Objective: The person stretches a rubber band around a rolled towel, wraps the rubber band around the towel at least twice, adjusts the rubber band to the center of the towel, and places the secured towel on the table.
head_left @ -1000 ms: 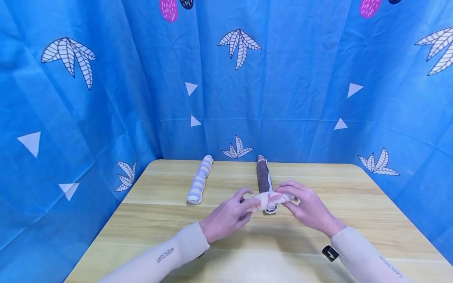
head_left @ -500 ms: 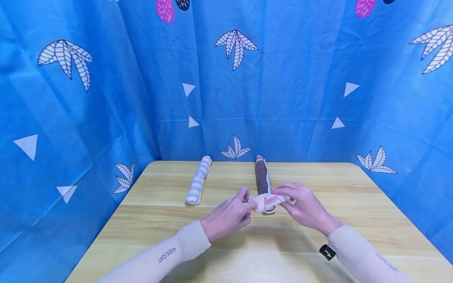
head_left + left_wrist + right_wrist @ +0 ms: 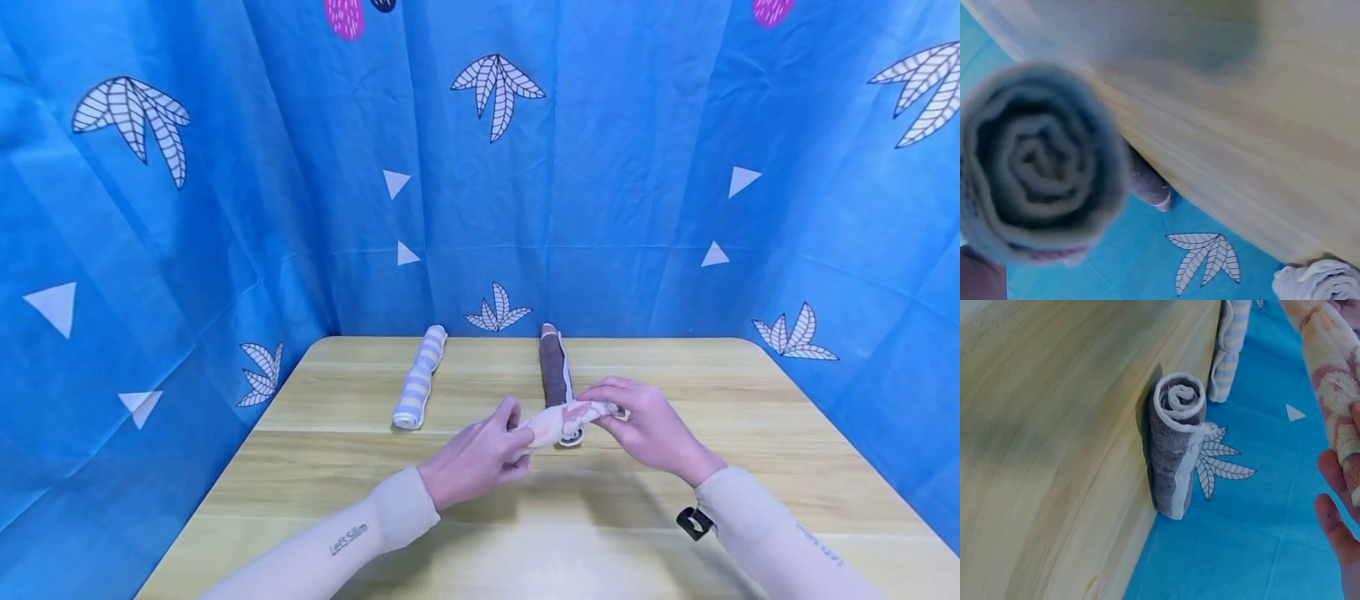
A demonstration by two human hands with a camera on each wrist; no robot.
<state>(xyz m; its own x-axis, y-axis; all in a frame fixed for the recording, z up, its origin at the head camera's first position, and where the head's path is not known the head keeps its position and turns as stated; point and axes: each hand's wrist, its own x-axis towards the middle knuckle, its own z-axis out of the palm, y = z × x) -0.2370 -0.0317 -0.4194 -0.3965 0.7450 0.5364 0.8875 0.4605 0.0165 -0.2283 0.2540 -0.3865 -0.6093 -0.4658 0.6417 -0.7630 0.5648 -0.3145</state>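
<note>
Towel (image 3: 553,423), plush pink-patterned roll, ends in the grip of both hands (image 3: 476,460)

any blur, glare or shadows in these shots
Left wrist view: the held roll is badly out of focus up close; head view: pale glare on the near part of the table, soft shadows below the left hand and right hand; right wrist view: dark roll fairly sharp, shadow alongside.

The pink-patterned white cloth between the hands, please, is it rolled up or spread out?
Rolled up: the cloth forms a tube, and its end shows a spiral in the left wrist view.
</note>
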